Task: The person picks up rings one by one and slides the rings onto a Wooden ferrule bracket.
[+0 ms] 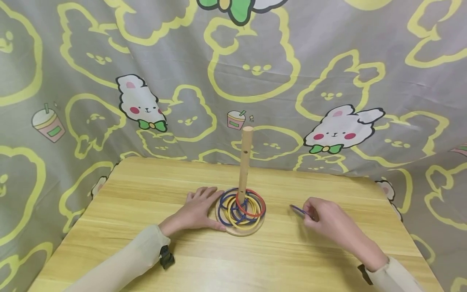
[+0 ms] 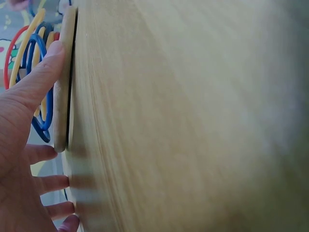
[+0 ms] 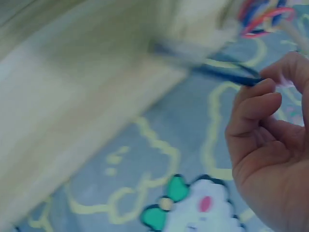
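A wooden post (image 1: pixel 245 162) rises from a round wooden base (image 1: pixel 248 232) on the table. Red, yellow and blue rings (image 1: pixel 233 224) lie heaped around its foot, some tilted over others. My left hand (image 1: pixel 197 211) rests at the left side of the base, fingers spread, its thumb along the front edge. In the left wrist view the thumb lies across the rim of the base beside the rings. To the right of the base, my right hand (image 1: pixel 330 221) pinches a blue ring (image 3: pixel 227 72) between thumb and fingertips, holding it above the table, seen nearly edge-on in the head view.
The wood-grain table (image 1: pixel 277 259) reaches back to a grey curtain (image 1: pixel 182 65) with cartoon animals, which also hangs along both sides. Dark straps (image 1: pixel 166 257) sit at the wrists over light sleeves.
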`<state>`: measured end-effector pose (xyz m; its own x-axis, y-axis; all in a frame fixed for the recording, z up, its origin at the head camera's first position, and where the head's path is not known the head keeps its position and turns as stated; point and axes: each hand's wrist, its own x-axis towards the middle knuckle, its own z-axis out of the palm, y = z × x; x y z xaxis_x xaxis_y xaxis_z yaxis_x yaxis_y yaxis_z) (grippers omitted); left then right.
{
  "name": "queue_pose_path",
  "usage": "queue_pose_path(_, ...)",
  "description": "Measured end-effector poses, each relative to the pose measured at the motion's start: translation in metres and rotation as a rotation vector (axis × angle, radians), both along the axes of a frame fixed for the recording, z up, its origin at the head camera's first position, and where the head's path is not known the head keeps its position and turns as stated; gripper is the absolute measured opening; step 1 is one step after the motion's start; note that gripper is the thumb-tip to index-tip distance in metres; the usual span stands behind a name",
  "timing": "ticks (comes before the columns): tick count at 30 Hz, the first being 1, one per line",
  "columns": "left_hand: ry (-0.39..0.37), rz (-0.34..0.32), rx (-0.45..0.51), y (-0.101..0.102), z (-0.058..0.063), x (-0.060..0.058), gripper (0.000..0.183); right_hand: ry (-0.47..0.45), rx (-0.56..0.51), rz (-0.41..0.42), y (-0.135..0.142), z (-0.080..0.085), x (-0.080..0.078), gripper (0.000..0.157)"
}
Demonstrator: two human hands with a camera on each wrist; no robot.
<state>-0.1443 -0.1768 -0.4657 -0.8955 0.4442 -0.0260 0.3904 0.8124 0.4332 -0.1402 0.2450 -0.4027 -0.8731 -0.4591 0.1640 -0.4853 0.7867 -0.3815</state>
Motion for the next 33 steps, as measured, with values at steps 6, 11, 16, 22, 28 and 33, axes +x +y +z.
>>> queue_pose_path(6, 0.016, 0.002, 0.011, -0.002, -0.001, 0.001, 0.120, 0.096, -0.168, 0.111, -0.021, 0.031, 0.021, 0.030)
queue_pose_path(11, 0.031, -0.003, 0.039, -0.002, -0.003, 0.002, 0.119, 0.143, -0.345, 0.230, -0.039, 0.055, 0.030, 0.038)
queue_pose_path(16, 0.051, -0.016, 0.065, -0.004, -0.006, 0.001, 0.121, 0.082, -0.525, 0.266, -0.063, 0.087, 0.034, 0.030)
queue_pose_path(22, 0.073, -0.009, 0.081, -0.008, -0.020, -0.003, 0.125, 0.059, -0.734, 0.267, -0.095, 0.130, 0.031, 0.023)
queue_pose_path(28, 0.101, -0.020, 0.080, -0.008, -0.024, -0.004, 0.125, -0.012, -0.874, 0.191, -0.121, 0.159, 0.019, 0.015)
queue_pose_path(33, 0.083, -0.017, 0.065, -0.005, -0.015, -0.001, 0.122, -0.027, -0.947, 0.133, -0.134, 0.170, 0.003, 0.015)
